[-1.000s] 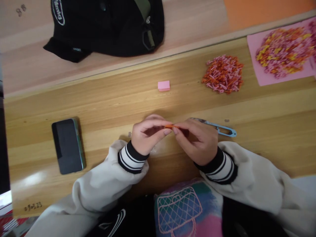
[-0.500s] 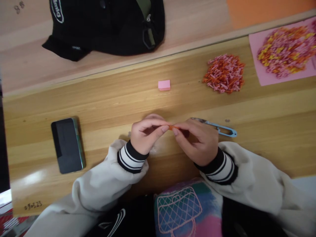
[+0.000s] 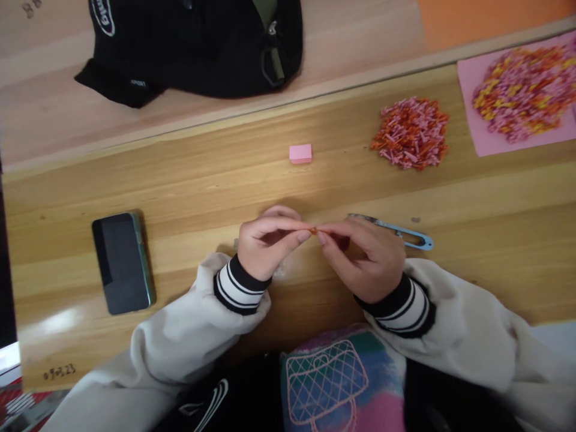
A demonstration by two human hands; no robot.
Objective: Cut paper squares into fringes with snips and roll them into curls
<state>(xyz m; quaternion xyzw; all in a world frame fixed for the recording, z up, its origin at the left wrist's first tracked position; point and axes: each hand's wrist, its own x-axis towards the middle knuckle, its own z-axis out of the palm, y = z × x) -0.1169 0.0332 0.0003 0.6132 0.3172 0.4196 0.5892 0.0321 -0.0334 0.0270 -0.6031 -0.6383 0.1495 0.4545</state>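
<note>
Between the fingertips of both hands is a small orange strip, likely paper; most of it is hidden by the fingers. My left hand pinches its left end with thumb and forefinger. Its right end is gripped the same way by my right hand. Partly behind my right hand lies a pair of blue thread snips, handle to the right. Beyond the hands sits a small stack of pink paper slips. Farther right is a pile of small orange and pink twisted pieces.
A phone lies at the left of the wooden table. At the upper right, a pink sheet bears a heap of orange, pink and yellow pieces. A black bag and an orange sheet are on the adjoining table.
The fingertips have come slightly closer together, so less of the orange strip shows between them. The view has shifted a little.
</note>
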